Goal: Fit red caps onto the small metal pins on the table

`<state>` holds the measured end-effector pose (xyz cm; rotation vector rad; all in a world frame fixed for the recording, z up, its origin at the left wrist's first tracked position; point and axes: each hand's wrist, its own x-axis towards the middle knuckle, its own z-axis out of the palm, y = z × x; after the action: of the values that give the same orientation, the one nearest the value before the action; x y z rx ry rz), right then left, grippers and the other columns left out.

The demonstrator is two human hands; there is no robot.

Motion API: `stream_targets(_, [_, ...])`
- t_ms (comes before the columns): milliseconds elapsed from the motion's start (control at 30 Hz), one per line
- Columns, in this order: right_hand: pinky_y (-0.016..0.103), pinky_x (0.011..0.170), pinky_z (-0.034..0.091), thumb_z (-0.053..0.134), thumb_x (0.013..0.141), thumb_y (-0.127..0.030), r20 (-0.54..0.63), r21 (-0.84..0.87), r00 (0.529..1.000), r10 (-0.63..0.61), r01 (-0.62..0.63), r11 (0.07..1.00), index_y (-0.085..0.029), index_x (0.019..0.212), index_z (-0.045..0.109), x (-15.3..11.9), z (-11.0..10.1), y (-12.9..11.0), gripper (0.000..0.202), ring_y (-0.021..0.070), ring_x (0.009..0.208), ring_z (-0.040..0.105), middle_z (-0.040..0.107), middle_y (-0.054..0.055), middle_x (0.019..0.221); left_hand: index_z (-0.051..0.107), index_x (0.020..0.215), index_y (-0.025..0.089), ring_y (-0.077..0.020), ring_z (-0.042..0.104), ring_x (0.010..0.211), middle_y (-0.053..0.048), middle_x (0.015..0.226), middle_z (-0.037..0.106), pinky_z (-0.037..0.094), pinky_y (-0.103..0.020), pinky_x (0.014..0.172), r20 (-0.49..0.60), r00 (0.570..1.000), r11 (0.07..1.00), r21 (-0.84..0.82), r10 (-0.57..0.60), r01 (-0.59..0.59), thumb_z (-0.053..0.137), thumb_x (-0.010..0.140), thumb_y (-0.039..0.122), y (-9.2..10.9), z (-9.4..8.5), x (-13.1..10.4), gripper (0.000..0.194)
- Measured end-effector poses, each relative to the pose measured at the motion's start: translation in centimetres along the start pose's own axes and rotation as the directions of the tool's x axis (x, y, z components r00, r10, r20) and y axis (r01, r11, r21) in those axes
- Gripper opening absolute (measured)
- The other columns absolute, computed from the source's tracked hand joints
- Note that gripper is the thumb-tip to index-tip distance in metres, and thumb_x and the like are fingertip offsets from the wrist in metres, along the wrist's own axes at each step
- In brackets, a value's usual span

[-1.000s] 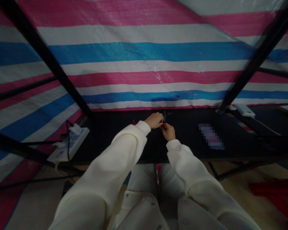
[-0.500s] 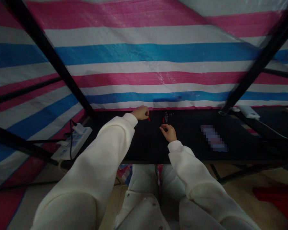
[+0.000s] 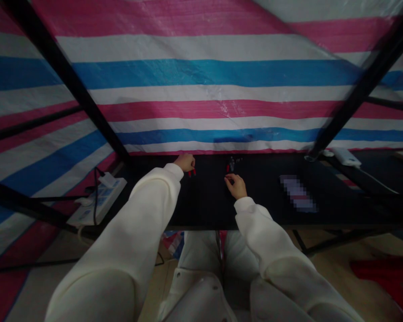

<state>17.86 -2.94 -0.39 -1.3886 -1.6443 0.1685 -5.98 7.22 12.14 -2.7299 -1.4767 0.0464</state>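
My left hand (image 3: 186, 163) is closed in a pinch over the far left part of the black table (image 3: 204, 205). At its fingertips is a small red piece (image 3: 194, 171), and a second red piece (image 3: 190, 174) shows just beside it, too small to name. My right hand (image 3: 237, 186) is held low, thumb and fingers drawn together; whatever is between them cannot be made out. Just beyond it lies a small cluster of dark and red pieces (image 3: 230, 165), with a few tiny bits (image 3: 238, 159) to its right.
A phone-shaped, pixelated object (image 3: 298, 193) lies on the right. At the left stands a white power strip (image 3: 102, 201) with plugs and cables. A white box-like device (image 3: 346, 157) with a cord sits far right. Black posts (image 3: 336, 98) and striped sheeting (image 3: 201, 74) enclose the table.
My left hand has moved left, away from the cluster, with the small red piece. Two red bits now show at its fingers. My right hand has hardly moved.
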Motion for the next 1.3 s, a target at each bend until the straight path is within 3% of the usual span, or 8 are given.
stream_targets(767, [0.03,0.074,0.045,0.046,0.081,-0.03,0.014,-0.02,1.0,-0.006,0.006,1.0,-0.02,0.089,0.061,0.04,0.25,0.37,0.019,0.0168,0.076,0.057,0.064,0.003,0.077,0.065,0.075,0.016,-0.0219,0.053,0.091,-0.008,0.09,0.062,0.039,-0.029,0.075,0.014,1.0,0.997,0.071,0.002,-0.003,0.058,0.065,0.02,0.27,0.54,0.04,0.013])
stream_targets(1300, [0.029,0.074,0.044,0.047,0.081,-0.03,0.02,-0.001,1.0,-0.006,0.006,1.0,-0.02,0.089,0.061,0.11,0.36,0.49,0.019,0.0163,0.077,0.056,0.064,0.003,0.077,0.066,0.076,0.018,-0.0218,0.053,0.091,-0.007,0.089,0.063,0.04,-0.03,0.076,0.011,1.0,0.998,0.062,0.006,-0.007,0.06,0.063,0.026,-0.14,0.85,0.15,0.016])
